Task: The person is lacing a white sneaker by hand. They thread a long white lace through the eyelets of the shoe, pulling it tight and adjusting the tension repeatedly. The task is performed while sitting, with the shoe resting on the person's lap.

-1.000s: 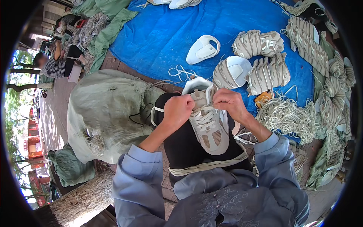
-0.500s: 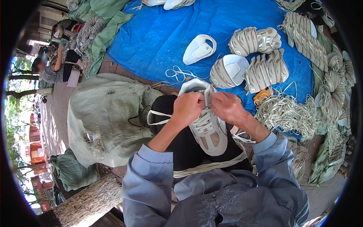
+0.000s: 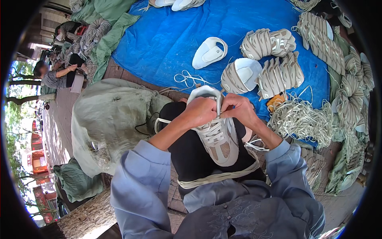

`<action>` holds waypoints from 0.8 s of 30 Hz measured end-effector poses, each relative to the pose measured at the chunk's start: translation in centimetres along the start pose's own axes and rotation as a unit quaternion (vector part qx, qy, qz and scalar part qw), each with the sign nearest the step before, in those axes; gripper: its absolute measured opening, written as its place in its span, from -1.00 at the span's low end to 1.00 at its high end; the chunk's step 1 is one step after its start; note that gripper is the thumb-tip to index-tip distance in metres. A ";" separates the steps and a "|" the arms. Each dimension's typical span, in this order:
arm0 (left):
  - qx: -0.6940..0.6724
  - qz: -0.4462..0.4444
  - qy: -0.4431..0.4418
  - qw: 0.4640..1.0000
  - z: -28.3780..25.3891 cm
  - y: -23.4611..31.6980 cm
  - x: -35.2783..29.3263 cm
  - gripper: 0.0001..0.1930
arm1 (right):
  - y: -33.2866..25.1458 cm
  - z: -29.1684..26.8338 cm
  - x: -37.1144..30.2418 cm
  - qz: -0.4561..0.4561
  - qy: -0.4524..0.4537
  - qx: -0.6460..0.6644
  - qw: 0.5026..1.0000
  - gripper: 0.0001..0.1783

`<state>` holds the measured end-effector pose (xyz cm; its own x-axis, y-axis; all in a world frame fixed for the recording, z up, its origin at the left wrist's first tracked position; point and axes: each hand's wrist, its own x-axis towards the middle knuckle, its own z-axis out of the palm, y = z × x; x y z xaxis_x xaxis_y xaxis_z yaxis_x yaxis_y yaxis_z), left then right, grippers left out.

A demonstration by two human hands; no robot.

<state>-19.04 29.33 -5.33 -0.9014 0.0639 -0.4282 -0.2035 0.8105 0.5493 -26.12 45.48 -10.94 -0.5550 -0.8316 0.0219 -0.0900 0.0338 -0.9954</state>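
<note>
A beige and white sneaker upper (image 3: 223,149) lies across my lap on dark cloth, toe toward me, with white laces (image 3: 213,131) crossed over its front. My left hand (image 3: 202,111) is closed on the edge by the top eyelets. Close beside it, my right hand (image 3: 240,110) pinches with thumb and forefinger at the same edge, seemingly on the lace; the fingertips partly hide it. One lace loop hangs left of my left wrist, and loose lace lies beneath my right wrist. A pale band (image 3: 219,177) crosses my lap.
Ahead spreads a blue tarp (image 3: 159,47) with a single upper (image 3: 209,53), tied bundles of uppers (image 3: 280,75) and a heap of white laces (image 3: 302,121). A large pale sack (image 3: 113,123) stands left; more bundles lie right. Another person (image 3: 55,75) sits far left.
My left forearm has swung outward to the left, and both hands have drawn closer together at the eyelet edge. The upper has shifted slightly toward me. The far person's arm has lowered.
</note>
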 end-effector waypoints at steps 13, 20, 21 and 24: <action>-0.639 0.027 0.053 0.767 -5.8 4.2 -12.4 -0.88 | -6.7 3.6 -0.8 -0.253 -0.009 -0.142 0.957 -0.78; -0.724 0.117 0.208 0.647 -4.9 1.5 -11.1 -0.88 | -6.7 1.3 0.6 0.009 0.012 0.155 0.988 -0.92; -0.781 0.174 0.223 0.557 -4.8 0.3 -11.4 -0.87 | -6.4 -1.2 1.6 0.026 0.051 0.186 0.981 -0.84; -0.849 0.280 0.299 0.333 -5.3 -5.2 -12.2 -0.85 | -5.9 -8.5 4.4 0.020 0.184 0.216 0.959 -0.78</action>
<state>-9.01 21.22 0.85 -0.7912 -0.6110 0.0241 0.5959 -0.7617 0.2544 -35.06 46.31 -4.18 -0.8125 -0.5795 -0.0641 0.2433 -0.2371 -0.9405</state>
